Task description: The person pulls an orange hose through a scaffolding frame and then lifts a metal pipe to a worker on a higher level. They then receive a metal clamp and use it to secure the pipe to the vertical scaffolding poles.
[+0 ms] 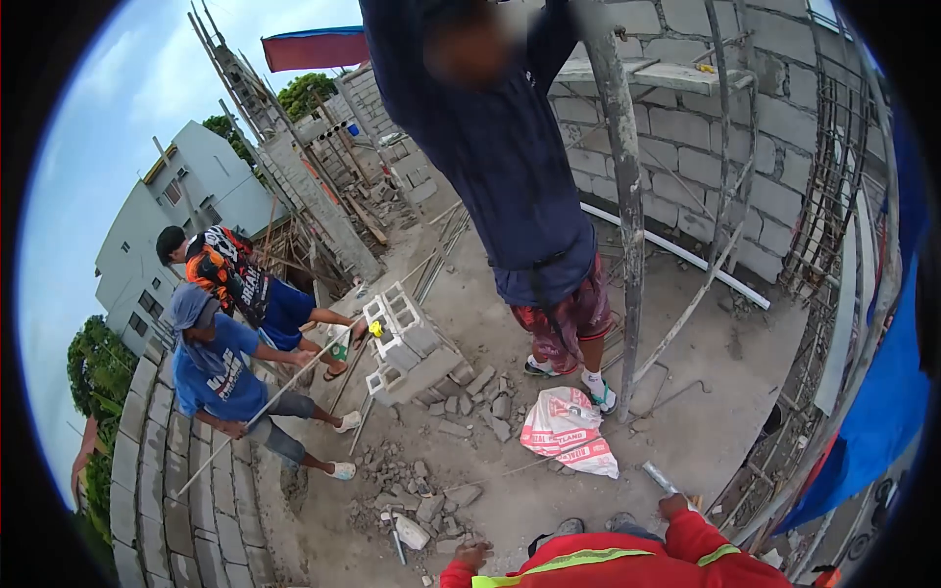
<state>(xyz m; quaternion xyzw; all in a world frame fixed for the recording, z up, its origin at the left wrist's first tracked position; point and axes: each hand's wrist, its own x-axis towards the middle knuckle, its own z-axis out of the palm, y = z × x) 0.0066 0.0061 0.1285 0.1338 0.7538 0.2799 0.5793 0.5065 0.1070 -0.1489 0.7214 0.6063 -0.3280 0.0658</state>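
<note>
My left hand [472, 556] is at the bottom centre beside my red sleeve, its fingers loosely apart and nothing visible in it. Broken concrete rubble [428, 505] lies on the ground just beyond it, with a pale chunk [412, 532] and a short metal rod [397, 539] close by. At the lower right, my right hand [674, 505] is closed around a short grey metal pipe [659, 477], which points up and to the left. A white and red cement bag [570, 431] lies flat on the floor ahead of my hands.
A person in dark blue [510, 186] stands ahead with arms raised, by an upright scaffold post [624, 216]. To the left, a person in a blue shirt [221, 377] holds a long rod; another [235, 279] bends near stacked hollow blocks [402, 333]. Rebar [823, 206] lines the right side.
</note>
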